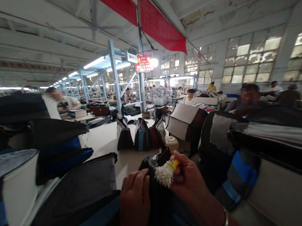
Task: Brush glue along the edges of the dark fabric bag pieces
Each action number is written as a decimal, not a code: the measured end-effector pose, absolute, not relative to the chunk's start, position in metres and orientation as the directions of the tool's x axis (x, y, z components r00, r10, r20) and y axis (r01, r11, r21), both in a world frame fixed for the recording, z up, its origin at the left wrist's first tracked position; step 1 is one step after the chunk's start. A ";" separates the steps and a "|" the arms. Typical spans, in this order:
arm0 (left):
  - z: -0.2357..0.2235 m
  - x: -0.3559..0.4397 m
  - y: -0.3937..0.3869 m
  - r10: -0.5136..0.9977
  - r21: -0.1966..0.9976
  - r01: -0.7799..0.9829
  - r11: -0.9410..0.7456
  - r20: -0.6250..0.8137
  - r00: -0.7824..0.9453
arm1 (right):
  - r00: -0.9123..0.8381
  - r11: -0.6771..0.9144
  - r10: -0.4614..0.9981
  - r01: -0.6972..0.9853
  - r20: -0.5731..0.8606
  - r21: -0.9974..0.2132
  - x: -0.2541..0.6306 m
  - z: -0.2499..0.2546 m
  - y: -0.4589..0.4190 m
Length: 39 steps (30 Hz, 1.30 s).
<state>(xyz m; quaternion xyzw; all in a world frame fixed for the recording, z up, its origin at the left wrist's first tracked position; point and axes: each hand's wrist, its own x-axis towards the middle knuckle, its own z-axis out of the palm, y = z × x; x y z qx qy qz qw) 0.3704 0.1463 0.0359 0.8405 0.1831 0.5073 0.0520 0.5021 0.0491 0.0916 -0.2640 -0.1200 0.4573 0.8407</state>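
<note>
- Head view, looking forward and down across a large bag workshop; the person's two bare hands rise from the bottom edge, close together;
- the left hand point(134, 201) curls around a dark fabric bag piece point(158, 201), its fingers pressed against the material;
- the right hand point(189, 186) pinches a yellow-handled brush point(174, 165) between thumb and fingers; a metal bangle point(224, 225) circles that wrist;
- the brush's shaggy white tuft point(164, 174) sits against the top of the dark fabric bag piece, which is held up between the hands, not resting on anything visible;
- the dark fabric bag piece looks light and soft, likely to fold, so its gathered upper part seems the surest hold; the brush looks light, best held by its handle, with the tuft soft and easily splayed;
- large black-and-blue bag panels point(77, 209) are piled on the left; more bag panels point(265, 149) with pale backing rise on the right;
- ahead, a white surface point(106, 143) carries upright dark handbags point(141, 135) and a cream plastic jar point(171, 143);
- a co-worker point(241, 104) sits beyond the right pile; a red banner point(151, 17) hangs overhead.
</note>
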 end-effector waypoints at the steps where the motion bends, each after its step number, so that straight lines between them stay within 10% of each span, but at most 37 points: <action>1: 0.037 0.368 0.143 0.372 0.279 0.257 -0.925 0.805 0.463 | 0.550 0.441 0.834 -0.714 -0.046 -0.544 0.498 0.093 0.051; 8: 0.042 0.367 0.140 0.542 0.466 0.278 -0.840 0.708 0.453 | 0.626 0.478 0.778 -0.634 -0.041 -0.607 0.492 0.112 0.058; 13: 0.069 0.361 0.146 0.662 0.795 0.049 -0.604 0.467 0.586 | 0.886 0.706 0.373 -0.080 0.274 -0.704 0.521 0.146 0.050; 18: 0.081 0.363 0.143 0.666 0.886 -0.040 -0.461 0.375 0.645 | 0.559 0.558 0.444 0.439 0.700 -0.704 0.522 0.161 0.058; 22: 0.079 0.364 0.143 0.697 0.912 -0.055 -0.405 0.347 0.628 | 0.287 0.298 0.476 0.837 0.831 -0.459 0.519 0.168 0.068; 31: 0.079 0.361 0.145 0.714 0.901 -0.021 -0.434 0.358 0.602 | 0.134 0.281 0.424 0.921 0.896 -0.270 0.511 0.170 0.063; 39: 0.090 0.372 0.155 0.730 0.824 0.067 -0.562 0.456 0.509 | 0.361 0.219 0.289 0.877 0.887 -0.428 0.527 0.168 0.069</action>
